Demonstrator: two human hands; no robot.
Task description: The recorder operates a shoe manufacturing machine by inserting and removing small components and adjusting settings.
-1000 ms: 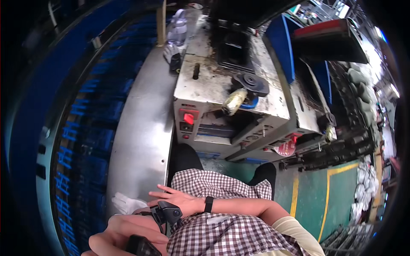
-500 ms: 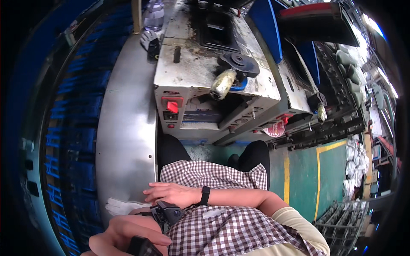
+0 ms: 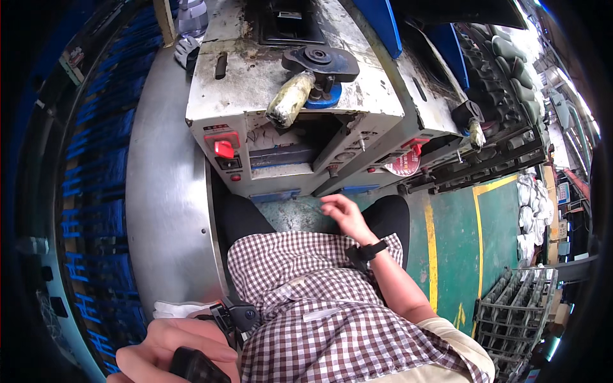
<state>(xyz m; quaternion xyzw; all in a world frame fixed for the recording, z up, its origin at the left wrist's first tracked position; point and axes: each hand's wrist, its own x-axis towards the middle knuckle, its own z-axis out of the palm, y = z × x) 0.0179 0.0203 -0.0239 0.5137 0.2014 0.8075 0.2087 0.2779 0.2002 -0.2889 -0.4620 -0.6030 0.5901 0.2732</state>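
My left hand sits at the bottom left edge, fingers curled around a small black device. A black clip hangs on my checked shirt right beside it. My right hand, with a black watch on the wrist, hovers over my lap with fingers apart and nothing in it. It is just below the front of a worn grey machine, which has a red switch on its front face.
On the machine top lie a tape-wrapped handle and a black disc. A curved steel table runs along my left, with a white cloth and a bottle. A wire crate stands on the green floor.
My right hand has left the spot by the clip on my shirt and swung up and right toward the machine front. My left hand stays closed on the black device.
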